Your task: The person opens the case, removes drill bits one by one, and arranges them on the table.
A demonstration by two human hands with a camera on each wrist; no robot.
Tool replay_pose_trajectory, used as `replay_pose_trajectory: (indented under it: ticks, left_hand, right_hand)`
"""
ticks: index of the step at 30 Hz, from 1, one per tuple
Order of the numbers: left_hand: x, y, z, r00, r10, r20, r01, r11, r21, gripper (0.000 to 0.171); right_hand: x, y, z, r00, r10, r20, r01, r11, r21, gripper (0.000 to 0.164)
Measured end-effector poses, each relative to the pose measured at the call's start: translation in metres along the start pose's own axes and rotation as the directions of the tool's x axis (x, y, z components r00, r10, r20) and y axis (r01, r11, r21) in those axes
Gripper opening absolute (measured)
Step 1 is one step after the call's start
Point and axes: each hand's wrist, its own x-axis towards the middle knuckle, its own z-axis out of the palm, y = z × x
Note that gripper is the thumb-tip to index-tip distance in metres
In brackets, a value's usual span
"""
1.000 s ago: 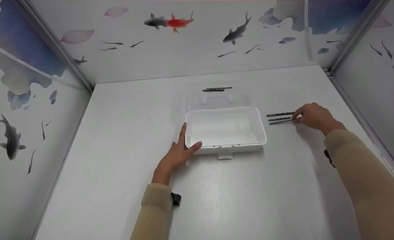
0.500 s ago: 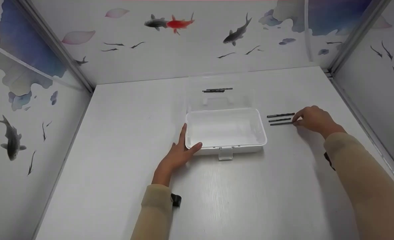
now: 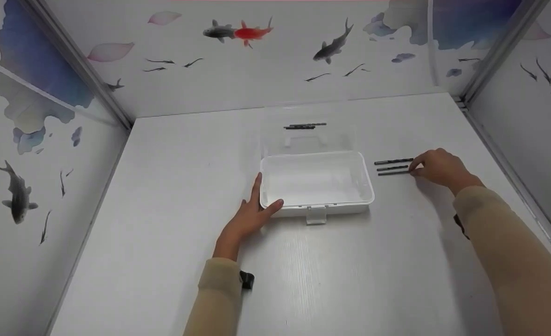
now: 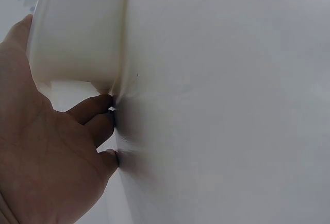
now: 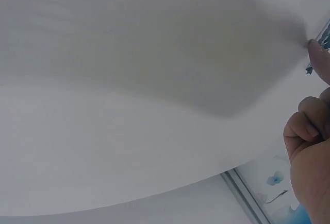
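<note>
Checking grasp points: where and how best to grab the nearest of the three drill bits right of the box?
Probably pinch the nearest drill bit by its right end, from above right: it's a slim rod, left end toward the box, right end at the right hand.

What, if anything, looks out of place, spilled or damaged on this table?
Nothing looks spilled or damaged. Mildly odd: a few dark rods show at the clear lid, apart from the neat row of three right of the white box. Whether they lie on or under the lid is unclear.
</note>
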Motion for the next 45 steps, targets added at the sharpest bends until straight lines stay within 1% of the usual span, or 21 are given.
replay_pose_trajectory:
  ticks: [5,11,18,26,35,40,45]
  left_hand:
    - [0.0002,0.0014,0.001,1.0,-0.014,-0.003,0.014,1.0,0.008,0.11]
    - [-0.0007,0.0011,0.0012,1.0,-0.013,-0.005,0.013,1.0,0.012,0.11]
    - [-0.0026,-0.0008,0.0018,1.0,-0.005,0.007,0.005,1.0,-0.021,0.108]
    - [-0.0005,-0.0026,0.0023,1.0,0.0,0.003,0.0,1.0,-0.013,0.108]
    - [-0.0019,-0.0017,0.0022,1.0,0.0,0.006,0.0,1.0,-0.014,0.108]
    - [-0.0017,-0.0015,0.0017,1.0,0.011,0.009,-0.011,1.0,-0.009,0.107]
    - [-0.0012,0.0004,-0.0005,1.0,0.016,0.008,-0.016,1.0,-0.016,0.107]
  right_hand:
    - [-0.0003,0.0008,0.0019,1.0,-0.005,-0.006,0.005,1.0,-0.003,0.02]
    - [0.0002,0.0007,0.0036,1.0,-0.006,-0.015,0.006,1.0,0.0,0.02]
    - [-0.0014,0.0016,0.0038,0.998,-0.049,-0.045,0.047,0.998,-0.046,0.017]
    - [-0.0007,0.0018,0.0041,0.998,-0.041,-0.046,0.039,0.998,-0.048,0.016]
    - [0.0005,0.0027,0.0047,0.998,-0.037,-0.046,0.035,0.998,-0.05,0.017]
    - [0.0009,0.0042,0.0041,0.999,-0.037,-0.037,0.035,0.998,-0.055,0.019]
    - [0.0013,0.0027,0.0021,0.998,-0.051,-0.044,0.048,0.997,-0.063,0.022]
